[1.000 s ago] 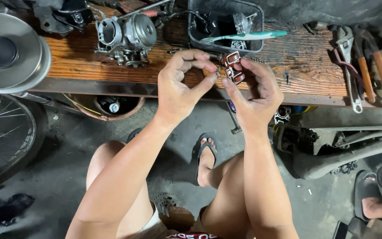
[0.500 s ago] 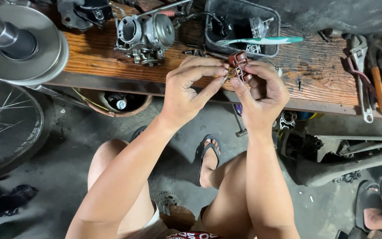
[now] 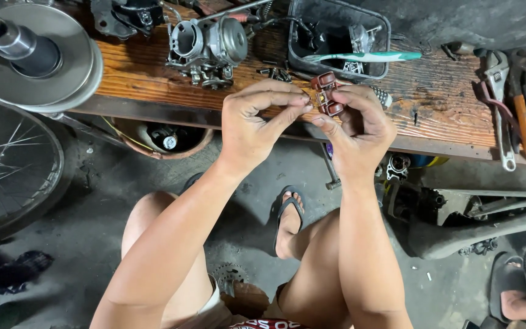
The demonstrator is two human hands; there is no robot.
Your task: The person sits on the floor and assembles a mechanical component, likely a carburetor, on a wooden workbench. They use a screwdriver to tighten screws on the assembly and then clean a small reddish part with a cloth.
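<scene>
- Where the two hands meet over the front edge of the wooden bench point(image 3: 153, 73), a small brown float part point(image 3: 326, 92) is pinched in the right hand point(image 3: 360, 131), thumb and fingertips closed narrowly around its lower half.
- The left hand point(image 3: 257, 125) comes in from the left of that grip, its thumb and forefinger drawn together to a fine pinch at the part's left side; whether they hold a tiny pin or only touch the part I cannot tell.
- Just behind the grip, farther up the bench, stands a dark plastic tray point(image 3: 385, 36) with small metal pieces inside.
- A teal toothbrush point(image 3: 363, 56) lies across the tray's front rim, just above the held part.
- Up and to the left of the grip sits a metal carburetor body point(image 3: 208, 45), upright on the planks, apart from both hands.
- Well off to the left of the grip rests a large round pulley disc point(image 3: 44, 61) with a dark shaft in its middle.
- Well to the right of the grip lie wrenches point(image 3: 499, 109) and orange-handled tools point(image 3: 522, 122), side by side on the bench end.
- Straight below the grip, on the concrete floor, a foot in a black sandal point(image 3: 288, 213) shows between the person's knees.
- Lower left of the grip, a spoked wheel point(image 3: 7, 164) leans beside the bench.
</scene>
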